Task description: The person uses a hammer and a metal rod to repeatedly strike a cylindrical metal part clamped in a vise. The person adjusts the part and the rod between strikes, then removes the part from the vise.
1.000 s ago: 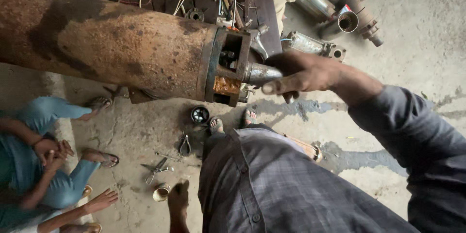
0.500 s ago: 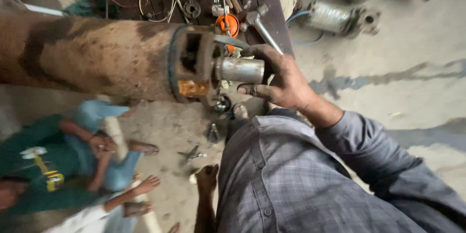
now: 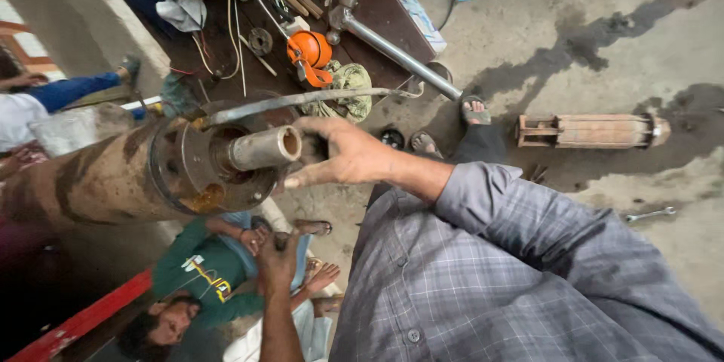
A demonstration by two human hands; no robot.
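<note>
rusty pump body (image 3: 98, 181) lies on its side across the left of the view, its round flange end (image 3: 200, 170) facing the camera, and a grey metal shaft (image 3: 260, 148) sticks out of the middle of that flange. right hand (image 3: 343, 154) reaches in from the checked grey sleeve (image 3: 528, 226) and sits just at the shaft's open tip; the fingers (image 3: 313, 173) are loosely spread and slightly curled beside and behind the tip, and i cannot tell whether they grip it or only touch it. left hand (image 3: 277, 256) is lower down, under the flange, its fingers closed around something small and dark that is too hidden to name. a bent metal rod (image 3: 302, 98) runs over the top of the flange. behind, a dark counter (image 3: 377, 7) carries wires, an orange tool (image 3: 309, 49) and a long grey pipe (image 3: 400, 53). another rusty cylinder (image 3: 592, 130) lies on the concrete floor (image 3: 603, 15), with a wrench (image 3: 648, 215) nearby. a person in a green shirt (image 3: 196, 271) sits below.
</note>
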